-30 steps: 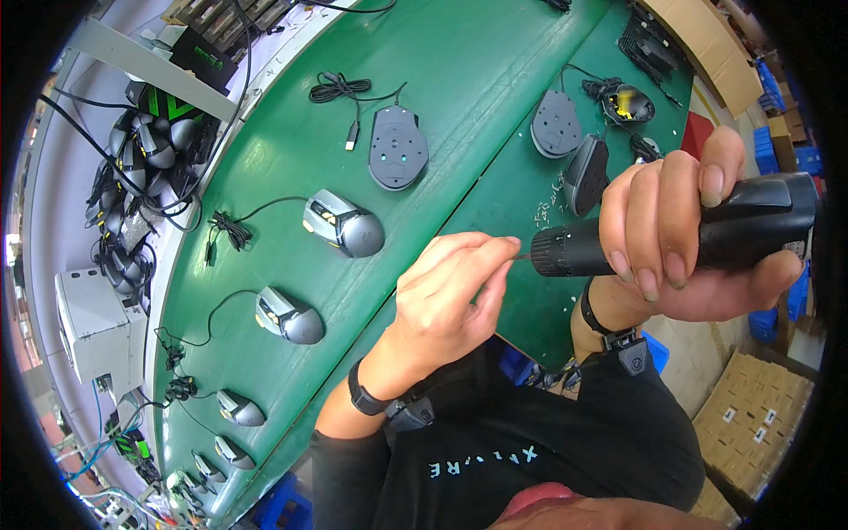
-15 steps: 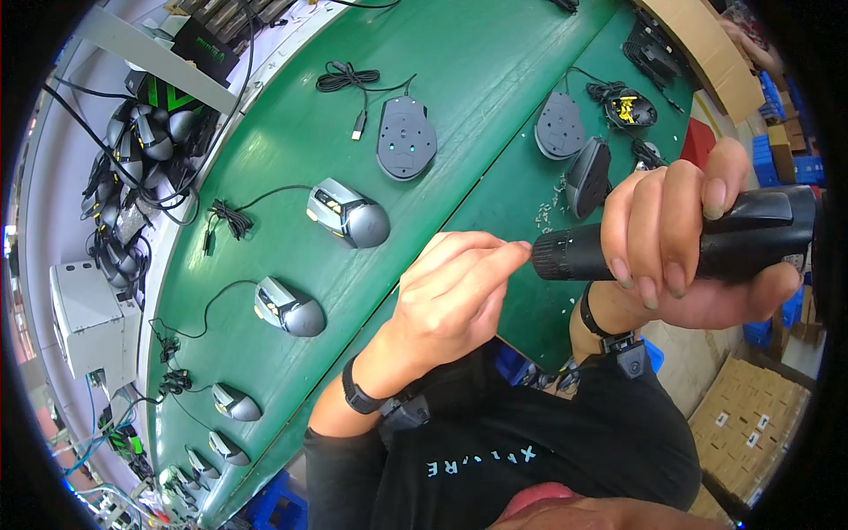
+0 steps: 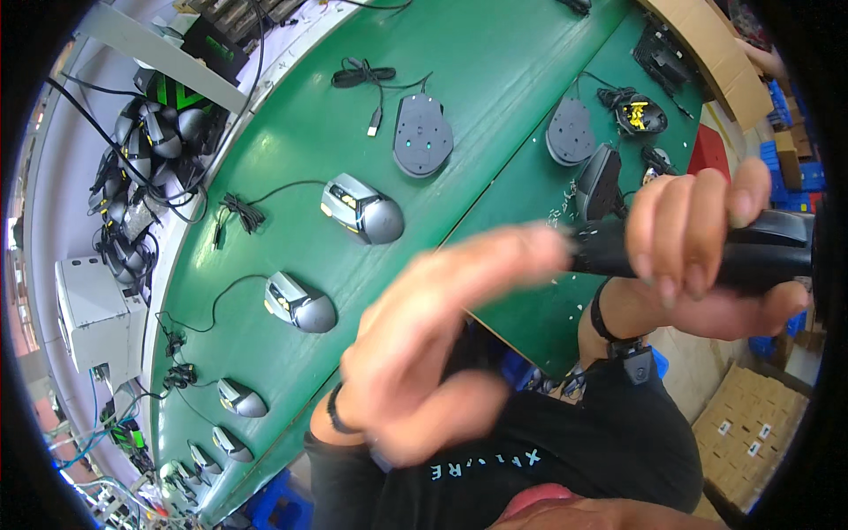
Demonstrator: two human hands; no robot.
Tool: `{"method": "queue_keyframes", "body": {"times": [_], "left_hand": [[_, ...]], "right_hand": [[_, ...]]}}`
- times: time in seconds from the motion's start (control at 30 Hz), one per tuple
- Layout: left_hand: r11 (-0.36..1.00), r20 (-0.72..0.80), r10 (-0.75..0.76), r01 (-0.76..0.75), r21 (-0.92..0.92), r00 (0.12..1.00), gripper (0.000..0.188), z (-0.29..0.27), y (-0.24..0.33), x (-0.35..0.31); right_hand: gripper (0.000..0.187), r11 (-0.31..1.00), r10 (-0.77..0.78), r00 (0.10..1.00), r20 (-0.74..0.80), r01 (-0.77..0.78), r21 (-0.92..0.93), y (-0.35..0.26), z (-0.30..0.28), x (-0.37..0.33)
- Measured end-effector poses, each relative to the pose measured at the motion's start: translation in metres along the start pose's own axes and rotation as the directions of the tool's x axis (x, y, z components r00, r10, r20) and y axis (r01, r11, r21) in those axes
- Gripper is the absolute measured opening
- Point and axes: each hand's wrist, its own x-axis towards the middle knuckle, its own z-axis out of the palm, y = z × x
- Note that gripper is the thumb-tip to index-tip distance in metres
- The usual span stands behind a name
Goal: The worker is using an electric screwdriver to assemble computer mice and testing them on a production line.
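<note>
My right hand (image 3: 693, 252) is wrapped round a black electric screwdriver (image 3: 760, 256), held level above the right side of the bench. The ribbed front end of the screwdriver points left. My left hand (image 3: 433, 327) is smeared by motion, its fingers stretched toward that end and its thumb spread away below. Nothing shows in it, and whether the fingertips touch the tool is not clear. Beyond the screwdriver lie a tilted dark mouse (image 3: 598, 181), an upturned mouse (image 3: 570, 131) and an opened mouse shell (image 3: 640, 115) with yellow parts inside.
Several corded grey mice, such as this silver-topped mouse (image 3: 362, 209) and an upturned mouse (image 3: 422, 137), line the green bench (image 3: 495, 97). A pile of mice (image 3: 146, 141) lies on the left shelf near a white box (image 3: 93, 309). Cardboard (image 3: 707, 53) borders the right end.
My left hand has swung its palm and thumb down and outward, no longer pinched at the screwdriver's end. My right hand and the screwdriver have shifted slightly right in the picture.
</note>
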Motion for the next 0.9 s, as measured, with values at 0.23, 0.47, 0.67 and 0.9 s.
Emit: {"method": "queue_keyframes", "body": {"times": [0.23, 0.47, 0.67, 0.9], "left_hand": [[0.83, 0.276, 0.159, 0.023, -0.557, 0.948, 0.042, 0.012, 0.068, -0.008], [0.925, -0.295, 0.111, 0.01, 0.38, 0.949, 0.026, -0.036, 0.01, 0.026], [-0.004, -0.328, -0.235, 0.336, 0.942, 0.915, 0.085, -0.077, -0.128, 0.096], [0.747, -0.294, -0.539, 0.609, 0.266, 0.789, 0.044, -0.052, -0.151, 0.093]], "right_hand": [[0.05, 0.999, -0.035, 0.999, -0.014, 0.035, 0.038, -0.018, -0.003, 0.003], [0.054, 0.999, -0.049, 0.999, -0.003, 0.049, -0.002, -0.029, -0.018, -0.005], [0.054, 0.997, -0.057, 0.998, -0.01, 0.058, 0.057, -0.023, -0.01, 0.0], [0.058, 0.995, -0.077, 0.997, 0.014, 0.076, 0.061, -0.028, -0.026, 0.004]]}}
